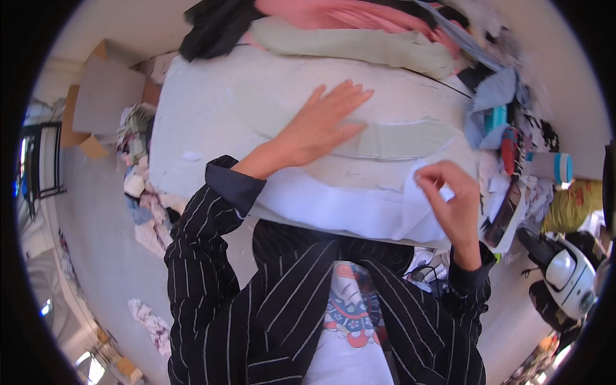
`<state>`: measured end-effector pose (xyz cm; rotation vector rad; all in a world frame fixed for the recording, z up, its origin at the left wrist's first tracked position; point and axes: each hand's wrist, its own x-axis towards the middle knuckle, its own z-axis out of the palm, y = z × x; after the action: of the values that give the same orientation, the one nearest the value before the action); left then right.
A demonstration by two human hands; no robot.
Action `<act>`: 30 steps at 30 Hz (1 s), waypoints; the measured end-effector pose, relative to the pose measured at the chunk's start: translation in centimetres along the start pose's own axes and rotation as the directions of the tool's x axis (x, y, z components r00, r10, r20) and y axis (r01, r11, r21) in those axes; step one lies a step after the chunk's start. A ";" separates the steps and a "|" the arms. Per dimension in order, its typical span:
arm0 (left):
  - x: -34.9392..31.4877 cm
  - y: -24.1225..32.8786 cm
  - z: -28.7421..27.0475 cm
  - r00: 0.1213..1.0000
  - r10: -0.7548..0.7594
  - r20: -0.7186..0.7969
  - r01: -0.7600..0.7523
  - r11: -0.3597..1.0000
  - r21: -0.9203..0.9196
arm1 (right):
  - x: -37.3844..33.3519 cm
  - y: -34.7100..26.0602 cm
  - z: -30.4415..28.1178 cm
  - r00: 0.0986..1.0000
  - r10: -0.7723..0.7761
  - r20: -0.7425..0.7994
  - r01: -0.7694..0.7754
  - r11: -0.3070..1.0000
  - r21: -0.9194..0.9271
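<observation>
On the white tabletop (192,122) a pale green, curved piece of cloth (410,141) lies flat. My left hand (324,125) rests over it with the fingers outstretched, and it covers part of the piece. A white strip of cloth (333,202) runs along the near edge of the table. My right hand (459,199) pinches a corner of this strip between thumb and fingers at its right end, where the cloth is lifted and folded over.
Black, pink (333,11) and pale green (353,48) cloth is heaped along the far edge. Blue scraps (494,96), a blue-lidded cup (552,167) and a dark flat object (505,215) crowd the right side. Cardboard boxes (106,96) and scraps are at left; a scooter (571,276) stands right.
</observation>
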<state>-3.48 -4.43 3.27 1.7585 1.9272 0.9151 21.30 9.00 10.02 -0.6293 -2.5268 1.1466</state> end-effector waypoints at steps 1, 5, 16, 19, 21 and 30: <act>-1.8 -0.4 -1.4 0.996 -0.041 -0.084 0.042 0.999 0.004 | -0.4 -1.7 1.7 0.999 -0.024 0.047 0.021 0.998 0.066; -9.0 -1.3 -4.9 0.877 -0.219 -0.428 0.214 0.975 -0.060 | -0.4 -5.6 9.1 0.963 -0.138 0.232 0.098 0.979 0.178; -18.4 -1.3 0.1 0.762 -0.366 -0.535 0.329 0.930 -0.167 | 1.2 -4.6 18.9 0.925 -0.322 0.201 0.357 0.918 -0.171; -18.3 -0.9 0.8 0.784 -0.337 -0.521 0.309 0.940 -0.143 | 1.3 -4.9 18.5 0.924 -0.310 0.222 0.351 0.919 -0.178; -18.1 -0.6 1.1 0.820 -0.279 -0.500 0.314 0.949 -0.013 | 1.4 -5.0 18.3 0.921 -0.313 0.232 0.356 0.918 -0.177; -17.7 -0.7 2.3 0.857 -0.292 -0.424 0.419 0.874 0.245 | 1.8 -4.0 17.3 0.973 -0.217 0.083 0.211 0.974 0.078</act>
<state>0.12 -21.24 -1.50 1.3606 2.6847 0.8720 11.22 -3.47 2.21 -0.2836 -2.5422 1.2014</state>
